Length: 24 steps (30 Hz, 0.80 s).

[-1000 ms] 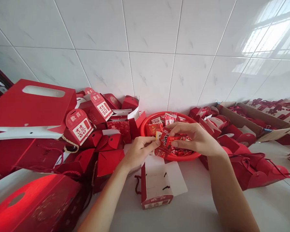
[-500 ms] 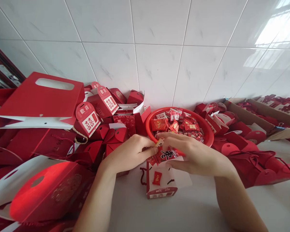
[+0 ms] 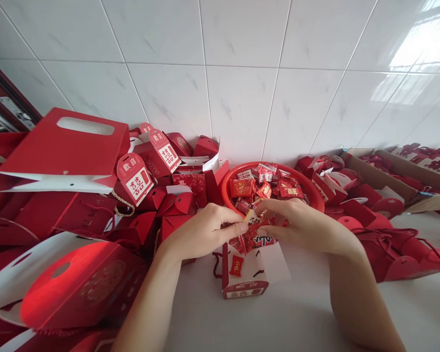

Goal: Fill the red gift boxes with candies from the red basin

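Note:
An open box (image 3: 245,288), red and white, stands on the pale table with a small red packet (image 3: 236,265) inside its front part. Over the back of the box, my left hand (image 3: 212,231) pinches wrapped candies (image 3: 252,218), one of them yellow and white. My right hand (image 3: 293,222) curves over a red packet with black lettering (image 3: 263,239), its thumb and fingers around it. Just behind both hands is a red basket (image 3: 318,195) of wrapped candies.
Many red boxes (image 3: 178,204) crowd the left side, with a large red bag (image 3: 69,146) on top. More red boxes (image 3: 374,234) and cardboard cartons (image 3: 388,178) lie at the right. A tiled wall (image 3: 242,112) rises behind.
The lettered packet has shifted slightly right and down, into the mouth of the box. My right hand's fingers have moved a little right, and the yellow-and-white wrapper shows more.

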Each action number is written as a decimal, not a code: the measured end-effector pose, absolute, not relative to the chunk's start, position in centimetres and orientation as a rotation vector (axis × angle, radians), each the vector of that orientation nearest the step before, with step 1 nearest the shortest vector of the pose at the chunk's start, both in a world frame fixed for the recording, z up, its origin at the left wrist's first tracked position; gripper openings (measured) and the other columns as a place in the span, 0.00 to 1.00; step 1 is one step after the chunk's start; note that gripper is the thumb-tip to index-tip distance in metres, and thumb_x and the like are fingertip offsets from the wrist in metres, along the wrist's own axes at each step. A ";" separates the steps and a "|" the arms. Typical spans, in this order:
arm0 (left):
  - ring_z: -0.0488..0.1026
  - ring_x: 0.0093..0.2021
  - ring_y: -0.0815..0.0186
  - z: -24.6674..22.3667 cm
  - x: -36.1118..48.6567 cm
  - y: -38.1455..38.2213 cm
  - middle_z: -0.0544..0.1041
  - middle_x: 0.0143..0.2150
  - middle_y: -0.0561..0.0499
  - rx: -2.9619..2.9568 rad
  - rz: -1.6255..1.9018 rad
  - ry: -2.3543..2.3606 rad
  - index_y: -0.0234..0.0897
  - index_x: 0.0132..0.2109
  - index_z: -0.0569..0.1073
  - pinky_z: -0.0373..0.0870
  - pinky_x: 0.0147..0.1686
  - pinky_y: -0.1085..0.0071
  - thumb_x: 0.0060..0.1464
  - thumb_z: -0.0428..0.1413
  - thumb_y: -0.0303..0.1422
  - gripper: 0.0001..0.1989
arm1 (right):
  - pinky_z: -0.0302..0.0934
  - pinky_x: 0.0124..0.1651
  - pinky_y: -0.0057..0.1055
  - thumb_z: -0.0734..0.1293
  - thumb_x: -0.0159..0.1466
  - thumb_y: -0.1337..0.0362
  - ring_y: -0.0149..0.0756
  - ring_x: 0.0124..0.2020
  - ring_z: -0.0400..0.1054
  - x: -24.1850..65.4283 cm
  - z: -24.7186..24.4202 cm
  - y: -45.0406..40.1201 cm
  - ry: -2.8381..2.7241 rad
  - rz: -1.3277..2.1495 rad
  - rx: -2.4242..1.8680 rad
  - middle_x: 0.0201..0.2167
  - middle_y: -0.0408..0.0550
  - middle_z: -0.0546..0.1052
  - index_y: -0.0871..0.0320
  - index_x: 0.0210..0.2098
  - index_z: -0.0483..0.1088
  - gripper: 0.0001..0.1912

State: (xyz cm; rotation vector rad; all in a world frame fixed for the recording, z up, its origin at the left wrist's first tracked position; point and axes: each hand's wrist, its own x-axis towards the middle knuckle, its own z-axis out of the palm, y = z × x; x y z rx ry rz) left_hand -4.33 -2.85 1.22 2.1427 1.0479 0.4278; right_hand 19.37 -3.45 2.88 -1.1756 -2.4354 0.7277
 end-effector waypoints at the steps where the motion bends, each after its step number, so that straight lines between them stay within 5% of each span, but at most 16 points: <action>1: 0.57 0.26 0.71 1.3 -4.3 -2.9 0.59 0.25 0.56 2.156 0.415 1.031 0.36 0.27 0.67 0.51 0.25 0.71 0.66 0.50 0.44 0.22 | 0.60 0.33 0.28 0.68 0.68 0.60 0.32 0.28 0.69 19.5 3.0 -3.4 -2.480 0.742 -1.174 0.28 0.41 0.77 0.55 0.44 0.73 0.08; 5: 0.58 0.25 0.71 1.7 -4.5 -3.0 0.62 0.24 0.56 2.184 0.309 1.000 0.35 0.28 0.71 0.51 0.25 0.71 0.66 0.50 0.43 0.21 | 0.57 0.30 0.26 0.68 0.66 0.65 0.30 0.24 0.63 19.6 3.4 -3.4 -2.583 0.796 -1.147 0.23 0.38 0.73 0.57 0.44 0.75 0.07; 13: 0.64 0.26 0.69 2.3 -5.3 -3.5 0.71 0.26 0.55 2.186 0.272 1.132 0.38 0.40 0.79 0.56 0.27 0.73 0.65 0.48 0.41 0.17 | 0.61 0.37 0.27 0.67 0.64 0.72 0.34 0.33 0.75 18.0 2.3 -2.8 -2.753 0.924 -1.106 0.35 0.47 0.83 0.59 0.46 0.79 0.12; 24: 0.63 0.26 0.69 2.1 -5.8 -3.3 0.68 0.25 0.55 2.178 0.241 1.175 0.38 0.31 0.74 0.55 0.26 0.72 0.65 0.48 0.42 0.19 | 0.65 0.40 0.29 0.67 0.62 0.76 0.35 0.37 0.76 17.7 1.9 -2.3 -2.609 0.803 -1.082 0.40 0.46 0.83 0.57 0.43 0.79 0.14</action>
